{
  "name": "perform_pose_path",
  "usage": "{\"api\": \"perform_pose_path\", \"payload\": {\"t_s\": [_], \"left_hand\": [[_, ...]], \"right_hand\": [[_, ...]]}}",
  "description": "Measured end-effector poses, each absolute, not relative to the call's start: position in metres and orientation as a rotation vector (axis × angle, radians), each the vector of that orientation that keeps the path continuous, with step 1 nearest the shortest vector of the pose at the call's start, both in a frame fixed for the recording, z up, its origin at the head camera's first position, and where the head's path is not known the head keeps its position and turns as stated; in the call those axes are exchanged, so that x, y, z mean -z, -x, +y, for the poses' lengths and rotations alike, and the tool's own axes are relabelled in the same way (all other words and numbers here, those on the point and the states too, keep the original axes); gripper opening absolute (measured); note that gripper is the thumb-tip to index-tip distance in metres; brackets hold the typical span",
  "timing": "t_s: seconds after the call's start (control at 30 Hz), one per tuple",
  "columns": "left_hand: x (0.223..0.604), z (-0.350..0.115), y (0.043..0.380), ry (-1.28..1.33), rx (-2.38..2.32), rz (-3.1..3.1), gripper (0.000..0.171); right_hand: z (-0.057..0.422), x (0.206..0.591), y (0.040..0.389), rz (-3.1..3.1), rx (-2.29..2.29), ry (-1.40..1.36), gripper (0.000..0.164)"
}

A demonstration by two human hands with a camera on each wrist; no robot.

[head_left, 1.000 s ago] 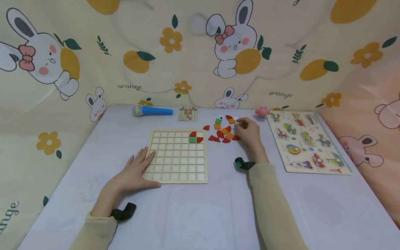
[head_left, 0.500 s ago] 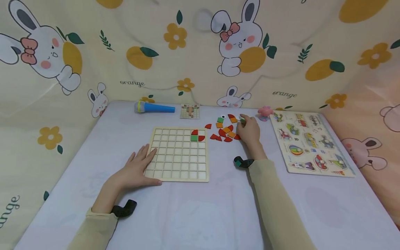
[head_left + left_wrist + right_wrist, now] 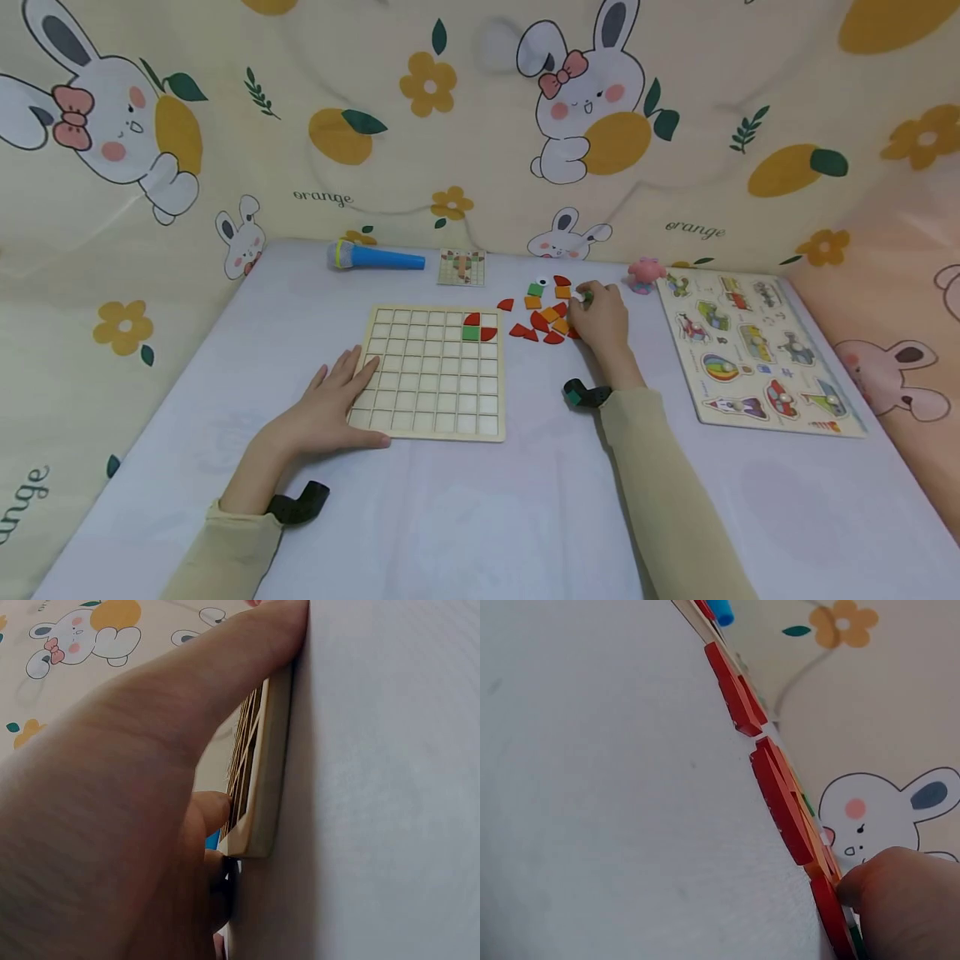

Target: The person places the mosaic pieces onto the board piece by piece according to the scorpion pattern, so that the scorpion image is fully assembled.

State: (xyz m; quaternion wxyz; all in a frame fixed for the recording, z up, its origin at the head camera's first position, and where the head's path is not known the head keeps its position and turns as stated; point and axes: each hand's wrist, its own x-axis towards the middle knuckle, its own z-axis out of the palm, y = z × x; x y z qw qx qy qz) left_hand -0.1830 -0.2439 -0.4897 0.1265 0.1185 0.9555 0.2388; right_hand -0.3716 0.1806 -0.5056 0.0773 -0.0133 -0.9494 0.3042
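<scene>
My left hand (image 3: pixel 318 414) rests with spread fingers on the left edge of a wooden grid board (image 3: pixel 420 375); its thumb lies along the front edge. In the left wrist view the thumb and fingertips touch the board's rim (image 3: pixel 270 780). Two red quarter-round pieces (image 3: pixel 472 319) and a green square (image 3: pixel 471 333) sit in cells at the board's upper right. My right hand (image 3: pixel 602 325) pinches a small green piece (image 3: pixel 587 297) at the right side of a loose pile of red (image 3: pixel 539 322), orange (image 3: pixel 532 302) and green pieces (image 3: pixel 535 290). Part of the pile is hidden by the hand.
A small patterned card (image 3: pixel 461 267) and a blue toy microphone (image 3: pixel 378 256) lie at the back. A pink toy figure (image 3: pixel 646 273) stands by a wooden picture puzzle (image 3: pixel 761 354) on the right. A rabbit-print cloth (image 3: pixel 465 150) hangs behind the table.
The right hand's fingertips have shifted slightly at the pile's right side, and the green piece now shows between them. The left hand stays on the board. The head view has shifted slightly.
</scene>
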Motion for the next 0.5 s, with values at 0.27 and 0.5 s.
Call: {"api": "perform_pose_path", "payload": {"t_s": [0.27,0.5], "left_hand": [[0.4884,-0.2451,0.1834,-0.347,-0.703,2.778,0.130],[0.4904,-0.2449,0.1831,-0.355,-0.704,2.775,0.129]], "right_hand": [[0.1794,0.5019,0.3715,-2.826,-0.892,-0.057,0.039],[0.1837,0.5043,0.3686,-2.780,-1.076,-0.047,0.040]]}}
